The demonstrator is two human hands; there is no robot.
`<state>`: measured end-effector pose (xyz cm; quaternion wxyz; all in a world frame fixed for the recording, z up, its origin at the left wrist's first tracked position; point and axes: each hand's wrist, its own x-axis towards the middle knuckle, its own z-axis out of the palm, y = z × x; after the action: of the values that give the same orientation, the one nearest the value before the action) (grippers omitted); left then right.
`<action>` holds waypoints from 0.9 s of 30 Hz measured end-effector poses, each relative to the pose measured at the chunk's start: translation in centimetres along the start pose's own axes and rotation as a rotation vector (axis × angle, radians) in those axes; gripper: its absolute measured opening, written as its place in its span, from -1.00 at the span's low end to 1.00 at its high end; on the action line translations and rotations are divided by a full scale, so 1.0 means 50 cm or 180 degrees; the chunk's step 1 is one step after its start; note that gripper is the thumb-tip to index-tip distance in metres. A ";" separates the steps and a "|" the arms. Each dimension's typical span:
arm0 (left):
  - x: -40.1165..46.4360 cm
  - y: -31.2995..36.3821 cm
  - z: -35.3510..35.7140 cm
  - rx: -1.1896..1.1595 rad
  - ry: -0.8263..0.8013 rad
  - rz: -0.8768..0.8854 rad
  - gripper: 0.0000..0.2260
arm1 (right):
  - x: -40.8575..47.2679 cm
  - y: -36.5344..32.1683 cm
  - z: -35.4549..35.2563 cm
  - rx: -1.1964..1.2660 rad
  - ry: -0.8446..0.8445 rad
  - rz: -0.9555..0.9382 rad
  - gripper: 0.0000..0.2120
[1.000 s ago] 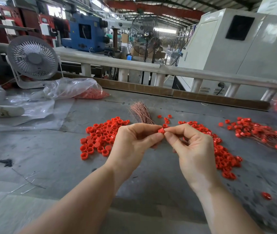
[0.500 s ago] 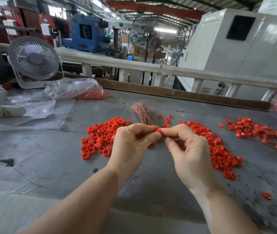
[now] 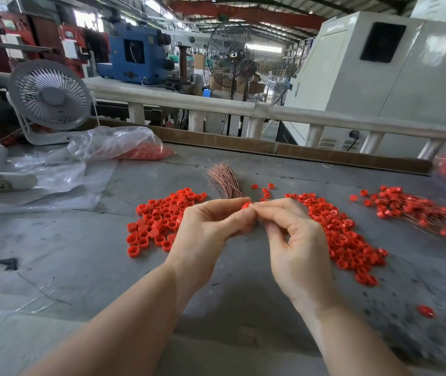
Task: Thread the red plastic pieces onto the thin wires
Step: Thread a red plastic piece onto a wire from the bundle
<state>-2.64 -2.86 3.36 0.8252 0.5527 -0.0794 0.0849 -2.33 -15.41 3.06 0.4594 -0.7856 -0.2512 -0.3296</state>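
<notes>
Above the table's (image 3: 53,253) middle, the left hand (image 3: 211,232) and right hand (image 3: 295,240) pinch one red cap (image 3: 246,205) between fingertips — light, hard, probably slick. Best held by its rim. Behind it lie the wires (image 3: 225,181), thin and likely easily bent, flanked by loose caps (image 3: 159,221).

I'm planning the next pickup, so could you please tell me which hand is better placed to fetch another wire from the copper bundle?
Probably the left hand: the copper wire bundle lies just beyond its fingers, while the right hand sits further from it. Both now pinch one red piece.
</notes>
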 end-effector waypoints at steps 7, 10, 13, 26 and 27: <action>0.006 -0.003 -0.003 -0.0245 0.0038 -0.0192 -0.86 | 0.002 -0.010 -0.009 0.0512 -0.0155 0.0357 -0.62; 0.005 -0.003 0.002 -0.0523 -0.0084 -0.0411 -0.87 | 0.006 -0.013 -0.014 0.1010 0.0100 0.0691 -0.63; 0.004 0.000 0.008 -0.0839 -0.0257 -0.0630 -0.86 | 0.008 -0.012 -0.015 0.0928 0.0375 0.0777 -0.73; 0.008 0.002 0.003 -0.1105 -0.0380 -0.0773 -0.85 | 0.005 -0.003 -0.014 0.0503 0.0446 0.0750 -0.63; 0.008 0.001 0.003 -0.1047 -0.0361 -0.0723 -0.86 | 0.005 -0.002 -0.014 0.0488 0.0442 0.0745 -0.63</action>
<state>-2.26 -2.96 3.56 0.9028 0.4198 -0.0757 -0.0541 -2.43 -15.93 3.57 0.5696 -0.7474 -0.1500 -0.3072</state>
